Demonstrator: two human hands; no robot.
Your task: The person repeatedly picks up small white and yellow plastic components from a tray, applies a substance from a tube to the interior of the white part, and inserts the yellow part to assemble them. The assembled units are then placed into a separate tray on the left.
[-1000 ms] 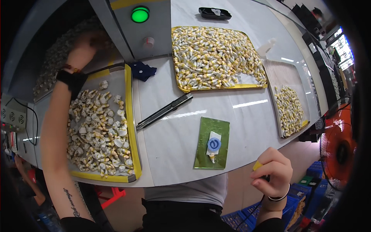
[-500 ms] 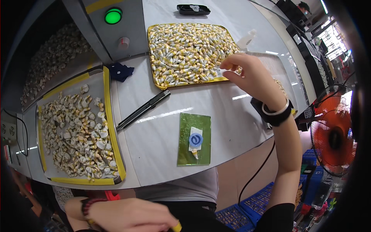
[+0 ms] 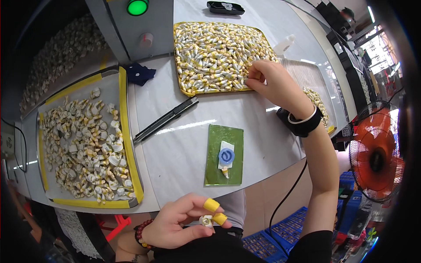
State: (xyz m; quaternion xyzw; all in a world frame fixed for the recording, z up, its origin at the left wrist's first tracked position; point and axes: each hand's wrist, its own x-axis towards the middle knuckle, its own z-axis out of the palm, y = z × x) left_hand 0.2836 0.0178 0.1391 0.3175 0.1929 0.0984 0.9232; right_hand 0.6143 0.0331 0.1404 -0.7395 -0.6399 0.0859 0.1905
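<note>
A small whitish rounded piece (image 3: 206, 220) is pinched between thumb and fingers of the left hand (image 3: 173, 223), two fingertips covered by yellow sleeves (image 3: 212, 204). The right hand (image 3: 272, 81) is held at the yellow-rimmed tray (image 3: 219, 92) filled with small tapered white-and-yellow pieces (image 3: 215, 57); fingers bent, thumb near index; whether anything is gripped cannot be told.

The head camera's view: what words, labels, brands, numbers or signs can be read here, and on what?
Nothing here reads as clear text.
Blue disc on the green plate: dark curved mark, no readable word.
Black case: pale patch, nothing legible.
White pieces in the left tray: some dark marks, too small to read.
Left forearm: dark marks, too small to read.
</note>
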